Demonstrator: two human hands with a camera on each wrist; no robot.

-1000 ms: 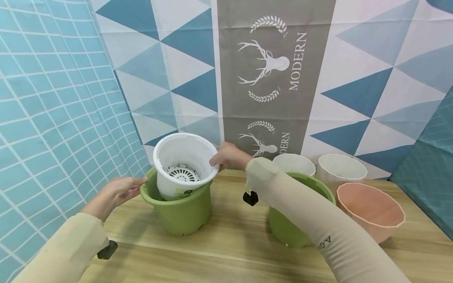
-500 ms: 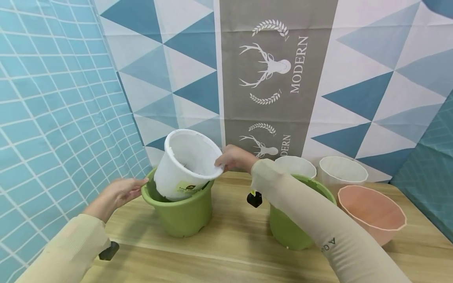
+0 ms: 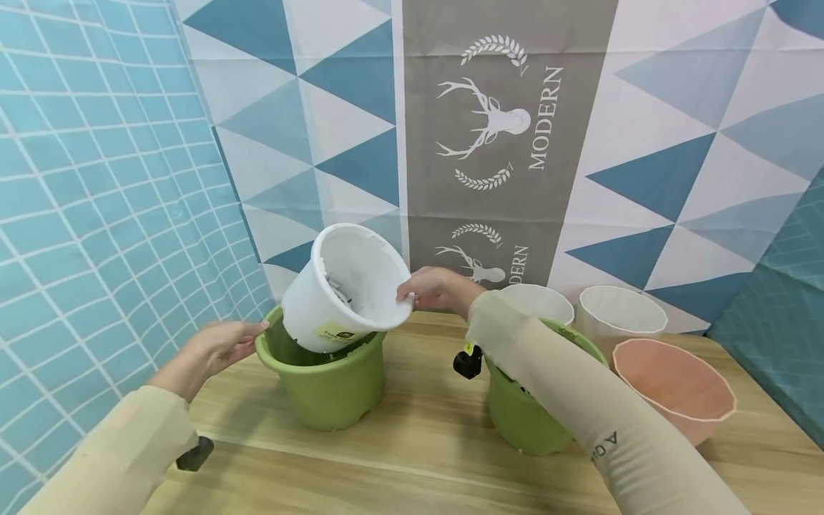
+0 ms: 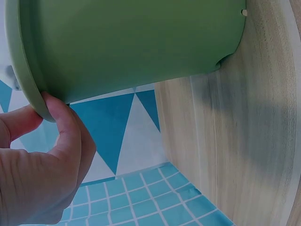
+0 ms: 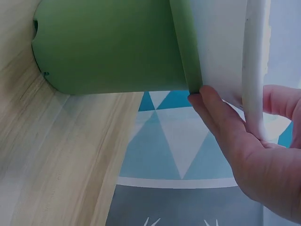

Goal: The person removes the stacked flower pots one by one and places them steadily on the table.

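Note:
A white flower pot [image 3: 322,311] with a yellow-green label leans tilted, its lower part inside a green flower pot [image 3: 335,390] on the table. My right hand [image 3: 438,290] pinches the white pot's right rim, thumb inside and fingers outside. In the right wrist view the fingers [image 5: 223,115] reach to the green pot's rim. With thumb and fingers my left hand [image 3: 215,350] pinches the green pot's left rim; the left wrist view shows this grip [image 4: 51,122] up close. The white pot's base is hidden inside the green one.
To the right stands another green pot [image 3: 524,422], partly behind my right sleeve. Beyond it are two white pots [image 3: 621,311] [image 3: 537,297] and a pink pot [image 3: 676,379]. A patterned cloth [image 3: 347,107] hangs behind the wooden table [image 3: 425,458].
My right hand has lifted the white pot somewhat and moved it slightly right, and the pot has tilted further. My left hand stays on the green pot's rim.

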